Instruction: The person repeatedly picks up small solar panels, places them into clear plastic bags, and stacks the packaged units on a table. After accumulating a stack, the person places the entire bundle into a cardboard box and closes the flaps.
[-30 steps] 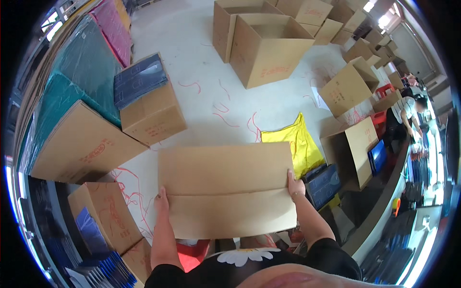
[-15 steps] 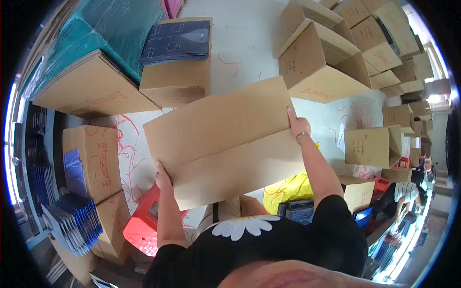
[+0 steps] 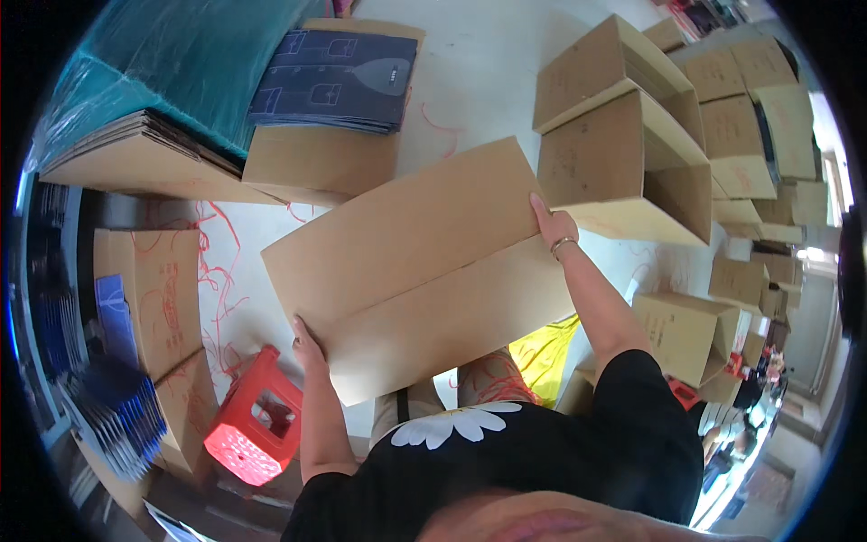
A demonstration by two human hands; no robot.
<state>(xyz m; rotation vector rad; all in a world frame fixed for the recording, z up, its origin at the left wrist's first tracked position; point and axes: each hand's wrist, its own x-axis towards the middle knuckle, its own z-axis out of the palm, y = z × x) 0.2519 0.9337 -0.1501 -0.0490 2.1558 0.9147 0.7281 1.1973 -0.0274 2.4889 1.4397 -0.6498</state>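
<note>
A large brown cardboard box (image 3: 415, 244) is held in front of me, tilted up to the right, with a seam running along its visible face. My left hand (image 3: 308, 345) grips its lower left edge, thumb on the near face and the other fingers hidden beneath. At the right edge my right hand (image 3: 555, 228), with a bracelet at the wrist, clasps the cardboard the same way. The box's underside is out of sight.
A red plastic stool (image 3: 257, 420) lies tipped left of my legs. Open cartons (image 3: 591, 149) stand ahead right, and flat printed dark sheets (image 3: 334, 81) top a carton ahead left. Red string (image 3: 221, 271) litters the floor. Yellow plastic (image 3: 546, 357) lies by my legs. Another person (image 3: 722, 425) sits far right.
My view and body have turned a little, so the surroundings shift. The box stays in both hands and tilts slightly more, its right end higher.
</note>
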